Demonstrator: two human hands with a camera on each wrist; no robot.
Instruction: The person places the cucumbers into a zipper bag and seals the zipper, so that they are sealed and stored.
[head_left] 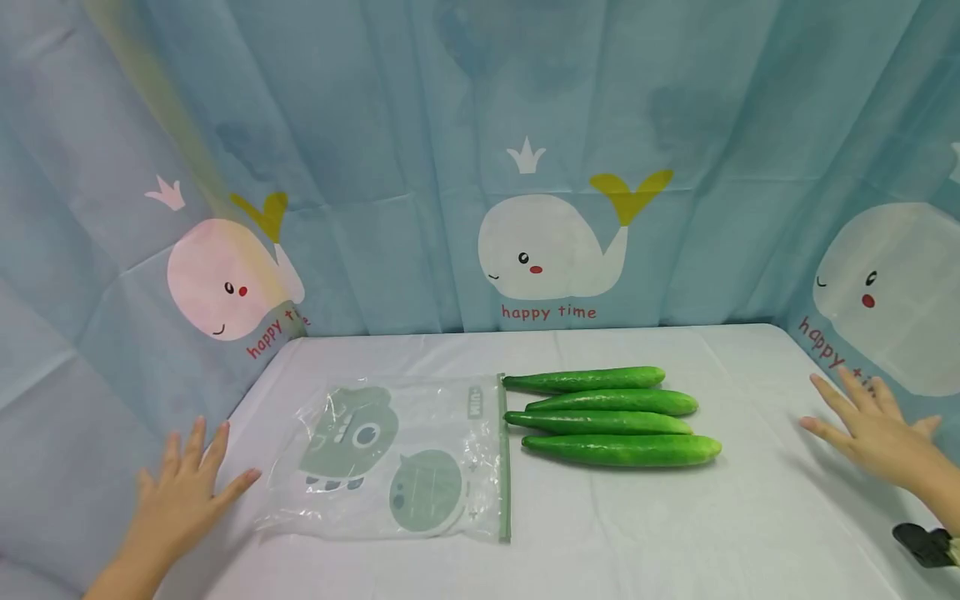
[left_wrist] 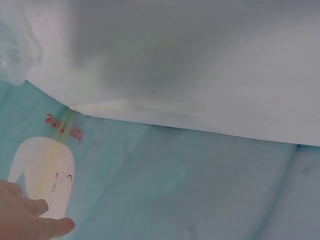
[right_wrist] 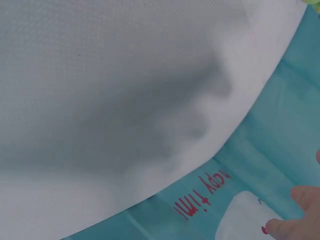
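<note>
A clear zip bag [head_left: 480,492] with green dinosaur prints lies flat on the white table, its green zip edge facing right. Several cucumbers [head_left: 622,450] lie stacked in a row to the right of that edge, their narrow ends close to it. At the bag's left side, my left hand [head_left: 180,500] spreads its fingers and holds nothing. Far right of the cucumbers, my right hand [head_left: 873,429] is held over the table's right edge, fingers spread, also holding nothing. Only a few fingers [left_wrist: 55,227] show in the left wrist view, and part of the hand [right_wrist: 302,220] in the right wrist view.
A blue curtain [head_left: 420,250] with printed whales hangs behind and along both sides of the white table [head_left: 637,533]. A dark object [head_left: 924,545] sits by the right wrist at the frame's edge. In both wrist views, shadows fall on the white tabletop.
</note>
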